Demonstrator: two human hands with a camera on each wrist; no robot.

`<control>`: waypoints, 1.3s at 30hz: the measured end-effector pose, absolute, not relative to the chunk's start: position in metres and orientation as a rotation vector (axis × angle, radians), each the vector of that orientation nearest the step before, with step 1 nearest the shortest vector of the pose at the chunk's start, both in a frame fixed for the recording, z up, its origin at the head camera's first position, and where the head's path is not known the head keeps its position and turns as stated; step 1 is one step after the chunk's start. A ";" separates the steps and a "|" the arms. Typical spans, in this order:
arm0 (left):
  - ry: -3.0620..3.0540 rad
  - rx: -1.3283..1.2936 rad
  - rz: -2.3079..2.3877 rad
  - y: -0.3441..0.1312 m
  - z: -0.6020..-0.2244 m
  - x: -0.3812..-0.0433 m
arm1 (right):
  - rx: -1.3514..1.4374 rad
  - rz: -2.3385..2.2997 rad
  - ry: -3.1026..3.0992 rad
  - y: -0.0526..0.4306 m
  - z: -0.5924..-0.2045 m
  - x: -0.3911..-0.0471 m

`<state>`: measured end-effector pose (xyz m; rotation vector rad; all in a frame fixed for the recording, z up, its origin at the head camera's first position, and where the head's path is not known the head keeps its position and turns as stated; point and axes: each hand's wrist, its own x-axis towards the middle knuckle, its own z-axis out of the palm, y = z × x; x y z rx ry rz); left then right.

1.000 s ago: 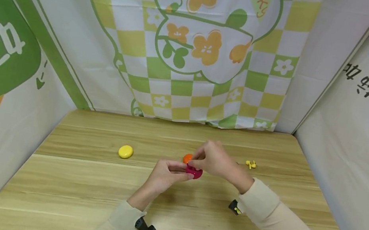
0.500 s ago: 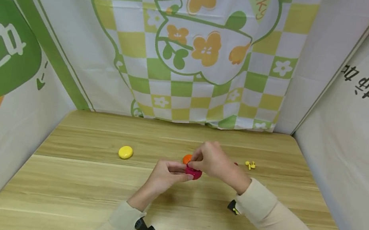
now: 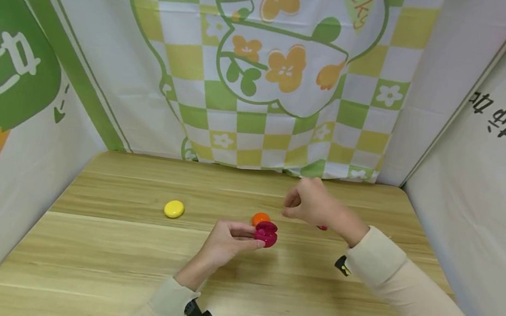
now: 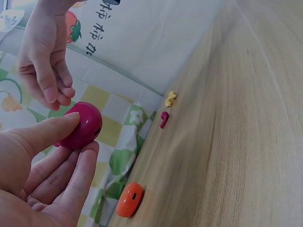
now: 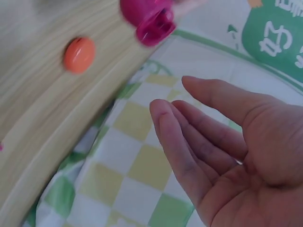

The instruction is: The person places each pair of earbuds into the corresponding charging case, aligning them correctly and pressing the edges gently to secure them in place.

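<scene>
My left hand (image 3: 226,242) pinches a magenta earbud case (image 3: 266,235) between thumb and fingers, its lid raised, held over the table. In the right wrist view the case's opening (image 5: 158,26) shows a magenta shape inside, blurred. My right hand (image 3: 312,203) is apart from the case, up and to its right. Its fingers (image 5: 177,146) are loosely bent, with a gap to the thumb and nothing between them. On the table near that hand lies a magenta earbud (image 4: 164,119). Yellow earbuds (image 4: 171,99) lie beyond it, hidden behind the right arm in the head view.
An orange earbud case (image 3: 261,219), closed, rests on the wooden table (image 3: 117,263) just behind the held case. Farther left sits a closed yellow case (image 3: 173,209). A checked curtain (image 3: 258,125) hangs along the table's back edge, with printed cloth walls on both sides.
My right hand has left the magenta case and moved right and up, uncovering the raised lid and the orange case. The left hand stays in place, holding the magenta case.
</scene>
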<state>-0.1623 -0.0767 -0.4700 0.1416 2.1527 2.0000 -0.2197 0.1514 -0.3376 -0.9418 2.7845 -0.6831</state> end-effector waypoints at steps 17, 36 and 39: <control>2.189 0.161 1.987 -0.077 -0.473 -0.161 | -0.931 -0.498 2.755 0.208 -0.365 -0.243; 2.178 0.128 1.994 -0.076 -0.477 -0.162 | -0.911 -0.498 2.886 0.249 -0.434 -0.255; 2.176 0.129 1.992 -0.076 -0.476 -0.162 | -0.904 -0.487 2.895 0.252 -0.441 -0.258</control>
